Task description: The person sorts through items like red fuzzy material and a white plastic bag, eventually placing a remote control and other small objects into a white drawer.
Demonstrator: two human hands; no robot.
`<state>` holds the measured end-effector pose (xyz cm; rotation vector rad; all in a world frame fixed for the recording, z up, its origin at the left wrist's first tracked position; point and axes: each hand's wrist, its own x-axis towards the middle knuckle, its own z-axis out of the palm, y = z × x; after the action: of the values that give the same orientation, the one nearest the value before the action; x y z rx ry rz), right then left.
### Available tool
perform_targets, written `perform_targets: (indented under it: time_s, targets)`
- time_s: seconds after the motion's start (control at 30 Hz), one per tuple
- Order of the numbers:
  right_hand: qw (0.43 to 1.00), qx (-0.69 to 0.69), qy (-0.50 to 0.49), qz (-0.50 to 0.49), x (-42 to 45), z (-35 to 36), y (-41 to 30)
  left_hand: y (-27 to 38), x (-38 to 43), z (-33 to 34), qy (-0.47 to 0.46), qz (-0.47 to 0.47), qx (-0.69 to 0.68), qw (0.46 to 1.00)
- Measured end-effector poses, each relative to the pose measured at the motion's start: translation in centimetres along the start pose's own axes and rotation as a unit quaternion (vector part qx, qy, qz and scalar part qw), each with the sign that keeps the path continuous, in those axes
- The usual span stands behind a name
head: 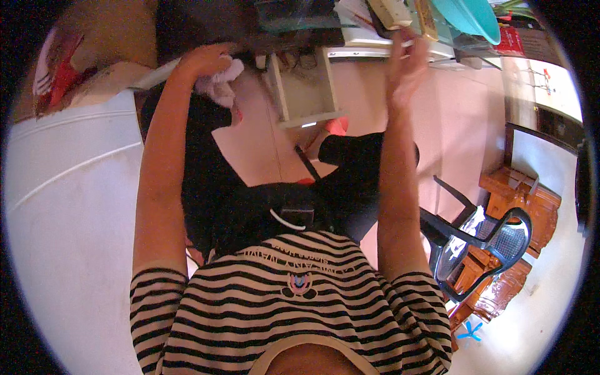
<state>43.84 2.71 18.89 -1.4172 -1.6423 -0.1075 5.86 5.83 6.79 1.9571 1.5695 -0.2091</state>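
At the upper left, my left hand (204, 61) grips a crumpled pale pink cloth (222, 82), which hangs below the fingers. My right hand (408, 70) is raised at the upper right and blurred by motion. Its fingertips are at the edge of a glass-topped cabinet, just below a cream rectangular object (391, 14). Whether they touch or hold anything there is unclear. Between my hands, a drawer (307, 89) is pulled out, with dark cords or similar thin items at its back.
A turquoise basin (468, 18) and a red packet (508, 42) sit at the upper right. A black chair (508, 243) stands by carved wooden furniture (520, 206) on the right. A white panel-like surface (75, 197) fills the left. My knees flank the drawer front.
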Motion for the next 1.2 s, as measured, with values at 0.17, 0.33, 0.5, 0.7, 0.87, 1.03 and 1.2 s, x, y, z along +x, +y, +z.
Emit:
perform_targets:
  time_s: [0.17,0.33,0.5,0.7,0.87,1.03,1.2]
  targets:
    - [0.996,-0.048,-0.010,-0.074,-1.9,0.0,0.2,0.3,0.6,0.1,0.016,0.015,-0.075,0.997]
    - [0.963,-0.200,0.117,-0.134,3.8,1.1,-0.3,0.1,0.8,-0.3,-0.046,-0.046,-0.046,0.997]
    - [0.983,-0.109,-0.151,0.001,6.1,3.4,1.6,2.8,0.8,-0.4,0.023,0.020,-0.057,0.998]
    - [0.977,-0.165,0.011,-0.138,4.5,8.9,-4.1,-0.8,1.2,2.0,0.052,0.052,-0.055,0.996]
    - [0.964,-0.262,-0.028,-0.031,5.8,6.8,-0.3,0.5,0.4,0.6,0.071,0.074,-0.112,0.989]
    - [0.979,-0.125,-0.111,-0.114,5.1,10.1,-2.3,2.0,0.3,-0.3,0.022,0.049,-0.112,0.992]
    - [0.976,-0.126,-0.150,-0.094,3.9,15.1,-8.0,-0.2,1.7,1.5,0.037,0.023,-0.062,0.997]
